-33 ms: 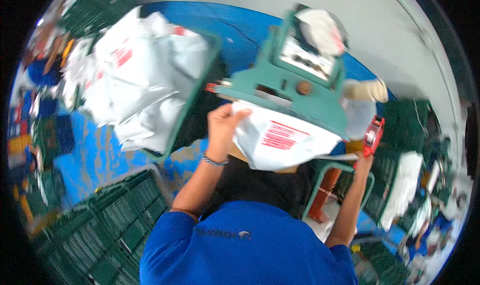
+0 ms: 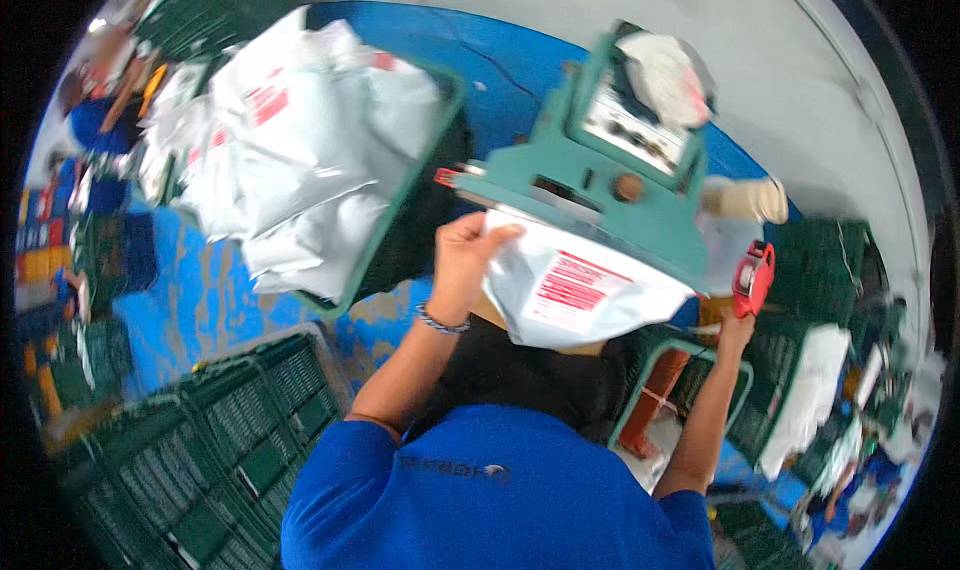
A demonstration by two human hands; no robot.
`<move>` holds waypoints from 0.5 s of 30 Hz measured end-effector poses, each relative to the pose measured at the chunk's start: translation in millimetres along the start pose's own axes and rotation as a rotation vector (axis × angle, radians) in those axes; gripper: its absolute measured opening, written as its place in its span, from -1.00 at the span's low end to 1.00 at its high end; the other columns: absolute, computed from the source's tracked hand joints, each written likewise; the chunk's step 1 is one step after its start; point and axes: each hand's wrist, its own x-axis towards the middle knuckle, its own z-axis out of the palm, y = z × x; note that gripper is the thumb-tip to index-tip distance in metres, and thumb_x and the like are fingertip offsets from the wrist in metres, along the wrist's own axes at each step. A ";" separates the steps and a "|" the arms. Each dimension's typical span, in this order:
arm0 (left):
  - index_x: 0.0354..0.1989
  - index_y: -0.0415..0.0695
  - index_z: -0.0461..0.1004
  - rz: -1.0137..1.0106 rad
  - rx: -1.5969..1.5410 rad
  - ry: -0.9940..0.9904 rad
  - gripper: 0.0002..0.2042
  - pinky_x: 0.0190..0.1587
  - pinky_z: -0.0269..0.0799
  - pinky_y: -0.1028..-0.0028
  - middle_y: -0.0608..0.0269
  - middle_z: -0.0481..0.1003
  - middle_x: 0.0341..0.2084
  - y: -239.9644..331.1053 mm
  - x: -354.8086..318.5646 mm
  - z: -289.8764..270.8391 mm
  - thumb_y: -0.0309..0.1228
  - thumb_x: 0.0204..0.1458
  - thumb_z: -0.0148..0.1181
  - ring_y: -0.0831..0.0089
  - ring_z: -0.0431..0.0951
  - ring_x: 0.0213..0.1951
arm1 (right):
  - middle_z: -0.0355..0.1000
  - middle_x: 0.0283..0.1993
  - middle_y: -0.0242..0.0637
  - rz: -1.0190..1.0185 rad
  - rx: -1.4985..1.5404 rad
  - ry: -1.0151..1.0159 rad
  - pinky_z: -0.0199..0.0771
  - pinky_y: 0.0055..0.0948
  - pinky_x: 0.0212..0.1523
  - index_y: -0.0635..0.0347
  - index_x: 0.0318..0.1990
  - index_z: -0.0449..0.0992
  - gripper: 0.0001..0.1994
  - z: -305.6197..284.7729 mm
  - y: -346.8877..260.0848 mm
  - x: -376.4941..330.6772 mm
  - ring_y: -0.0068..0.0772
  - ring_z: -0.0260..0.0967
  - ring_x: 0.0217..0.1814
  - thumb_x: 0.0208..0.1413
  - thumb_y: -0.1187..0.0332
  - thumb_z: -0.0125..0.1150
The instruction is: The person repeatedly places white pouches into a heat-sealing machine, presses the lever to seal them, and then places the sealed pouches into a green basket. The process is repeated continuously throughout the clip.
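White plastic bag (image 2: pixel 575 305) centre frame, top edge along green machine (image 2: pixel 655 215); left hand (image 2: pixel 462 262) pinching its upper-left corner. Right hand (image 2: pixel 737 330), right of frame, gripping red handheld tool (image 2: pixel 752 278). Upper left: green crate (image 2: pixel 408 185) heaped with white bags (image 2: pixel 300 140).

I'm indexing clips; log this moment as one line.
left hand: pinches white bag | right hand: grips red handheld tool | white bag: at near edge of green machine
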 end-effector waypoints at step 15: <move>-0.36 -0.27 0.57 -0.070 -0.035 -0.063 -0.90 -0.32 0.40 0.60 0.31 0.57 -0.46 -3.4 -9.6 -7.4 -0.51 -0.05 0.28 0.64 0.50 -0.44 | 0.27 -0.05 -0.17 -0.333 0.748 0.343 0.24 -0.28 0.04 0.29 -0.02 0.26 -0.51 61.5 -21.7 -103.8 -0.27 0.25 -0.01 0.16 0.00 0.04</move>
